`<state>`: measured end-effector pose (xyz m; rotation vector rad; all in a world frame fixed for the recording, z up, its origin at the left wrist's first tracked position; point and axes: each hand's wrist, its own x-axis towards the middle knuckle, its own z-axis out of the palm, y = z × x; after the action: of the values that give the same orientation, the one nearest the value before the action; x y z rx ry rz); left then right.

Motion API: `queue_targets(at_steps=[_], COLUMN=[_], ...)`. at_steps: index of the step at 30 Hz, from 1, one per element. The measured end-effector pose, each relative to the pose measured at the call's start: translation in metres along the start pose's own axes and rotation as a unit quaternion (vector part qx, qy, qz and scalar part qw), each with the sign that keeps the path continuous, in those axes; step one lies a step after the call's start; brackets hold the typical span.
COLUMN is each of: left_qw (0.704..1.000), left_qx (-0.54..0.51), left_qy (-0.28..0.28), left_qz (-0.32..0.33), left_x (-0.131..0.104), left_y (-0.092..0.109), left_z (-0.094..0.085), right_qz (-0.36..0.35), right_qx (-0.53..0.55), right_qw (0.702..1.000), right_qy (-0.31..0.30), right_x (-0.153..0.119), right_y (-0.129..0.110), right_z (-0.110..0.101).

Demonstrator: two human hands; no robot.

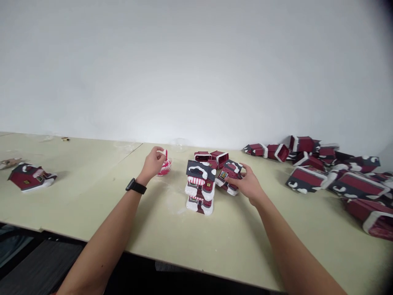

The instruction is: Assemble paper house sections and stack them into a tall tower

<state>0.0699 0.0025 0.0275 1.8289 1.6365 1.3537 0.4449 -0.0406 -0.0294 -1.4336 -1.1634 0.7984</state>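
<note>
Plainly, the right fingers (236,182) hold a house (231,170) with multicolored squares (224,174).

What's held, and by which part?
Right hand: red miniature house, by the side nearest it. Left hand: apparently a red-and-white piece; hold point unclear.

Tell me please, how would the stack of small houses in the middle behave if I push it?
The stack would probably tip rather than roll: it stands tall on a narrow base. The upper house may shift, since it seems only set over the lower one. Each is perhaps light for its size, if hollow like the open houses at right.
</note>
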Motion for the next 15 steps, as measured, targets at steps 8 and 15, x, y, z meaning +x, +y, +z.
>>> queue_targets(at_steps=[8, 15], left_qw=[0.956, 0.858], left_qx=[-0.261, -0.467], left_qy=[-0.088, -0.151], left_qz=[-0.104, -0.152], left_x=[-0.021, -0.026], left_y=[0.037, 0.029], left_z=[0.024, 0.041], right_qz=[-0.130, -0.199], right_qx=[0.063, 0.152], right_qw=[0.980, 0.959], right_qy=[0.138, 0.130], right_x=[-0.019, -0.041], right_y=[-0.033, -0.055], right_z=[0.013, 0.021])
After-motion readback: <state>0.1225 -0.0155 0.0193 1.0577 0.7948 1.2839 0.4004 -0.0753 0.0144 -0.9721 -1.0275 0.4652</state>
